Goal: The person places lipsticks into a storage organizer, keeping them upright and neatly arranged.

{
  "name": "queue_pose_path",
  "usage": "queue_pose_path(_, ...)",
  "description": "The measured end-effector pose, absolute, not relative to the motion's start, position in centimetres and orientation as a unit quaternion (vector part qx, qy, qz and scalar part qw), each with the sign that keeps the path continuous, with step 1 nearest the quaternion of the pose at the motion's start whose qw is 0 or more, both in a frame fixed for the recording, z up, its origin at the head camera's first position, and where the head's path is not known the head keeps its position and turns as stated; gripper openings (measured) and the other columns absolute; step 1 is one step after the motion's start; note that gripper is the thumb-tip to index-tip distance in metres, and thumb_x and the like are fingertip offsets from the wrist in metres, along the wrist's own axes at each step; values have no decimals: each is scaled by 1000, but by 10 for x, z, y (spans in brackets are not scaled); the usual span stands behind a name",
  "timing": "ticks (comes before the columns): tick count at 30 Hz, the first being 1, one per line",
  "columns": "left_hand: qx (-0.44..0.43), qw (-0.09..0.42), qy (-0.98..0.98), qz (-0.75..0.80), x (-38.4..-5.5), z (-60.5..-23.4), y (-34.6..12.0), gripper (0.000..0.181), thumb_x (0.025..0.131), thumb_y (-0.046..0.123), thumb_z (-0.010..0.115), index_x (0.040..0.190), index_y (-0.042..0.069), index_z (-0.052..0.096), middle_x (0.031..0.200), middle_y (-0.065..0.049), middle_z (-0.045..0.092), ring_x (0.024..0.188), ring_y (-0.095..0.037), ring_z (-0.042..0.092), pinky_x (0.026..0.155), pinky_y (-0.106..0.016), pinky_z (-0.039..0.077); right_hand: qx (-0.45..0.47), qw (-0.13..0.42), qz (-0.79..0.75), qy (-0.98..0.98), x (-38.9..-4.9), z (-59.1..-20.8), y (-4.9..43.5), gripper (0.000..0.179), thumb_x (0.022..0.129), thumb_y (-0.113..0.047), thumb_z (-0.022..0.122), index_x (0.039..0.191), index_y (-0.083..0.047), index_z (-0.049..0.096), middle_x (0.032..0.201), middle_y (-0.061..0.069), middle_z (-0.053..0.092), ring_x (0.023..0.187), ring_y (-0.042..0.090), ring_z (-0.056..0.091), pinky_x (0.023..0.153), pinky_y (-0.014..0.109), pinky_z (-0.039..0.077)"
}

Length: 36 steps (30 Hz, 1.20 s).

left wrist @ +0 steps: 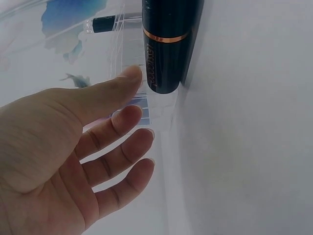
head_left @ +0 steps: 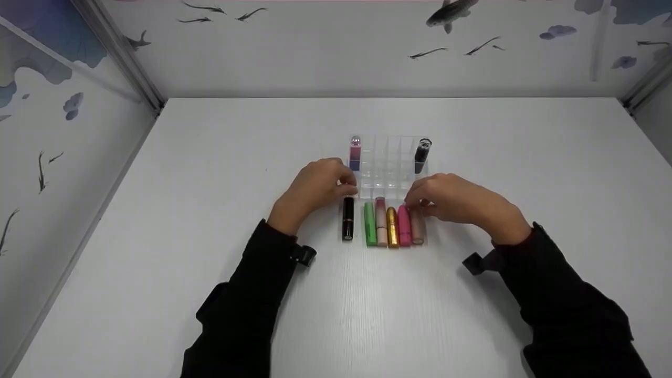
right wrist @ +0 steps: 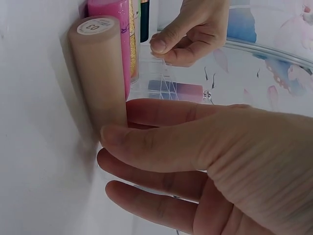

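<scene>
A clear compartment organizer [head_left: 388,176] stands on the white table. My left hand [head_left: 323,184] is at its near left corner, fingers loosely bent, thumb and index finger apart beside the clear plastic. Just below lies a black lipstick tube [head_left: 348,218] with a gold band, apart from the fingers. My right hand [head_left: 451,199] pinches the far end of a beige tube [right wrist: 98,73] marked 03, its thumb across the tube. Left of that tube lie a pink tube [head_left: 403,226], a gold tube [head_left: 392,228], a pink-and-cream tube [head_left: 381,223] and a green tube [head_left: 370,223] in a row.
In the organizer's back left compartment stands a pink and purple tube [head_left: 355,152]; a black tube with a clear cap [head_left: 422,155] leans in the back right one. A patterned panel [head_left: 325,52] borders the table's back, another panel [head_left: 79,157] its left side.
</scene>
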<state>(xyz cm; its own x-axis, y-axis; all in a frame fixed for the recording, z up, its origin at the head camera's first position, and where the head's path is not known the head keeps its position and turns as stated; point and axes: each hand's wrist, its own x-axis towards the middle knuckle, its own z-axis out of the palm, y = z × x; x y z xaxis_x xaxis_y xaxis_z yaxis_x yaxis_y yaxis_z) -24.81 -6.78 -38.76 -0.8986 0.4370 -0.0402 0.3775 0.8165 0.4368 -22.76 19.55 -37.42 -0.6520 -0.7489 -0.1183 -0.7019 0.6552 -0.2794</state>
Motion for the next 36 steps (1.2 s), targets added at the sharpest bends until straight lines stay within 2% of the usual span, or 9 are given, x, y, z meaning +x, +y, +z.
queue_pose_path(17, 212, 75, 949, 221, -249, -387, -68, 19, 86, 31, 69, 97, 17, 74, 92, 3, 65, 81, -13, 53, 75, -29, 44, -383, 148, -79, 909, -227, -373, 194, 33, 78, 12, 65, 99, -12, 74, 95, 1, 71, 90, 15, 64, 83, 35, 54)
queue_pose_path(26, 209, 77, 950, 221, -248, -388, -69, 18, 87, 31, 68, 96, 17, 74, 92, 3, 63, 81, -14, 51, 72, -28, 42, -373, 156, -62, 913, -227, -370, 201, 28, 74, 9, 69, 92, -12, 75, 90, -1, 70, 85, 15, 62, 77, 34, 53)
queue_pose_path(33, 209, 78, 951, 215, -249, -388, -68, 18, 87, 31, 68, 96, 17, 74, 91, 4, 63, 80, -13, 51, 72, -28, 42, -338, 185, -64, 921, -227, -365, 206, 28, 75, 4, 72, 97, -13, 74, 95, -2, 70, 88, 15, 62, 79, 35, 53)
queue_pose_path(36, 205, 79, 952, 211, -249, -388, -67, 18, 87, 31, 68, 96, 17, 74, 91, 4, 62, 81, -14, 51, 72, -28, 42, -335, 179, -71, 922, -227, -363, 209, 30, 75, 6, 71, 98, -13, 74, 95, -2, 70, 89, 15, 62, 79, 35, 53)
